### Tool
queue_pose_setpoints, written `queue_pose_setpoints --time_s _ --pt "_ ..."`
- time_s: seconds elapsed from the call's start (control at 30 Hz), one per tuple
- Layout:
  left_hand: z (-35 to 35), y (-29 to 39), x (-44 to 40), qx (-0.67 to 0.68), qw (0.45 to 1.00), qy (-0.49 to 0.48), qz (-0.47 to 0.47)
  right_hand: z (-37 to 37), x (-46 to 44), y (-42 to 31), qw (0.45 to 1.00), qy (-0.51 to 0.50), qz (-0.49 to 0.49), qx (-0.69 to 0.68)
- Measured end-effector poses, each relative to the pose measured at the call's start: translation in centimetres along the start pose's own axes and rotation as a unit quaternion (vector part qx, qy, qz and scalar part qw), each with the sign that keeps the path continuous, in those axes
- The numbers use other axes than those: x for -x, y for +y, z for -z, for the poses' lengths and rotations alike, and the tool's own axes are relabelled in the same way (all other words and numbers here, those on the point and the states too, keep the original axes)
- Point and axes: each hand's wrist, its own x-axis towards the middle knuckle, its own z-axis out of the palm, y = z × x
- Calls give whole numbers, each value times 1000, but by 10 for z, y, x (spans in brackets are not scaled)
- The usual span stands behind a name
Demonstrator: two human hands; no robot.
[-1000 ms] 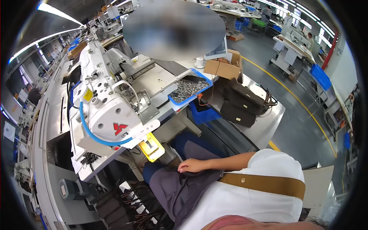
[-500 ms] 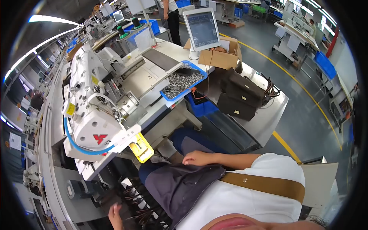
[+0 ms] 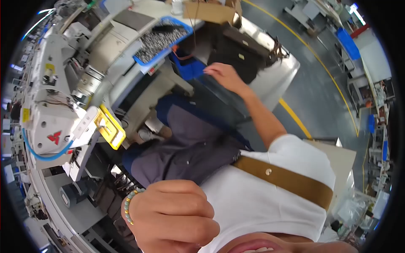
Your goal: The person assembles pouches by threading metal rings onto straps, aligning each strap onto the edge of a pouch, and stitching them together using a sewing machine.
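My left hand [image 3: 171, 215] is raised close to the camera, fingers curled into a fist, with a beaded bracelet [image 3: 128, 206] at the wrist. Its palm side faces away, so anything inside is hidden. My right hand [image 3: 228, 79] reaches out over the gap beside the side table, fingers loosely stretched with nothing seen in them. Nearest to it are a blue bin [image 3: 187, 71] and dark brown leather-like pieces [image 3: 232, 55] with small metal plates. Beyond lies a blue tray [image 3: 190, 31] full of small metal parts.
On the left stands a white sewing machine [image 3: 48, 118] with a yellow plate [image 3: 112, 128] at its front. A cardboard box [image 3: 209, 12] is at the top. The metal side table [image 3: 282, 69] borders a grey floor with yellow lines [image 3: 297, 120].
My left hand has risen from low at the left to close before the camera, now fisted. My right hand has left my lap and stretched forward. The view has tilted down and shifted right.
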Motion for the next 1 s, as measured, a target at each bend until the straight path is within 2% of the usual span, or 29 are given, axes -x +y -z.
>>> queue_pose_setpoints --time_s 0.13,0.17,0.2,0.27,0.3,0.37,0.43,0.5,0.53,0.63,0.67,0.7,0.77,0.83,0.9,0.97,1.0 --pt "10 10 -14 -13 999 10 -33 78 -24 40 985 143 -23 97" --pt "11 16 -16 -24 999 19 -35 92 -33 64 977 177 -50 109" --pt "8 16 -17 -29 994 68 -80 107 -40 90 966 197 -42 165" --pt "10 23 -11 -59 990 117 -56 131 -48 185 932 206 -98 282" --pt "10 25 -2 -91 987 134 -14 136 -52 210 907 209 -129 343" --pt "11 28 24 -175 967 159 100 146 -61 208 884 82 -317 334" --pt "10 23 49 -202 944 134 224 146 -59 235 895 -26 -341 286" --pt "2 11 84 -179 923 145 307 141 -58 243 892 -39 -364 267" --pt "-4 8 99 -176 909 156 343 142 -57 220 880 -4 -399 257" --pt "-20 1 135 -153 867 186 436 145 -50 223 906 91 -292 293" --pt "-23 -1 148 -143 857 196 455 142 -45 249 908 175 -229 304" --pt "-26 -2 159 -134 847 206 471 146 -45 252 911 206 -176 310" --pt "-27 -4 172 -128 839 223 479 162 -50 171 928 161 -170 289" --pt "-24 -8 176 -129 835 239 479 158 -43 67 922 223 -57 313" --pt "-17 -17 177 -132 851 235 450 148 -27 -56 957 175 -47 225" --pt "-5 -27 164 -184 878 200 395 122 -9 -109 991 94 -42 84" --pt "-2 -32 155 -260 877 184 361 102 -5 -136 997 34 1 65"
